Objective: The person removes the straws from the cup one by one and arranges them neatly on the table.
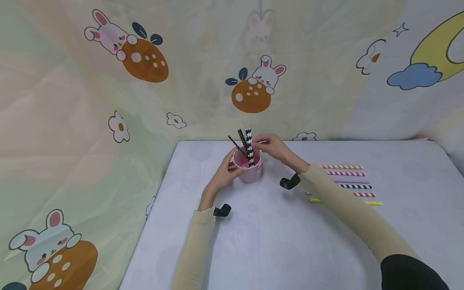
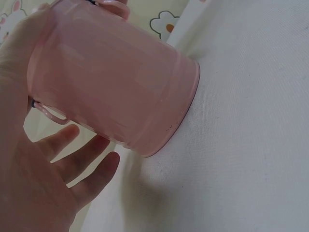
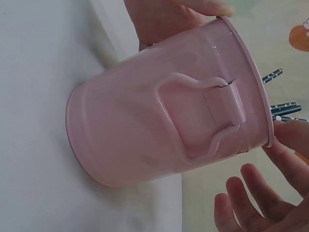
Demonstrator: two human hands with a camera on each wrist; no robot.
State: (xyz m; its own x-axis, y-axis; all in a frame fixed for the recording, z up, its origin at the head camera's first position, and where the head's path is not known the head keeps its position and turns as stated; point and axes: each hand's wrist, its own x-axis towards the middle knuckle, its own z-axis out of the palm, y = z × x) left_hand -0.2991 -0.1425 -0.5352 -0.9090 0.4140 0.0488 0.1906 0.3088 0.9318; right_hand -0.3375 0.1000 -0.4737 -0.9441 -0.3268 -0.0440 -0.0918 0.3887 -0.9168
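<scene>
A pink bucket (image 1: 251, 175) stands on the table, with several black-and-white patterned straws (image 1: 249, 149) leaning upright in it. My left hand (image 1: 225, 174) grips its left side near the rim, the thumb at the front; in the left wrist view the other fingers of the left hand (image 2: 53, 174) spread below the bucket (image 2: 111, 72). On the far right of the rim, my right hand (image 1: 276, 150) pinches the edge with thumb and index finger, close beside the straws. In the right wrist view, the remaining fingers of the right hand (image 3: 270, 193) hang apart from the bucket (image 3: 135, 116).
Several paper straws lie in a row on the right of the table (image 1: 275, 249), partly behind my right forearm: an orange one (image 1: 344, 166), a purple one (image 1: 351, 180) and a yellow one (image 1: 373, 203) among them. A patterned cloth (image 1: 203, 80) hangs behind the table.
</scene>
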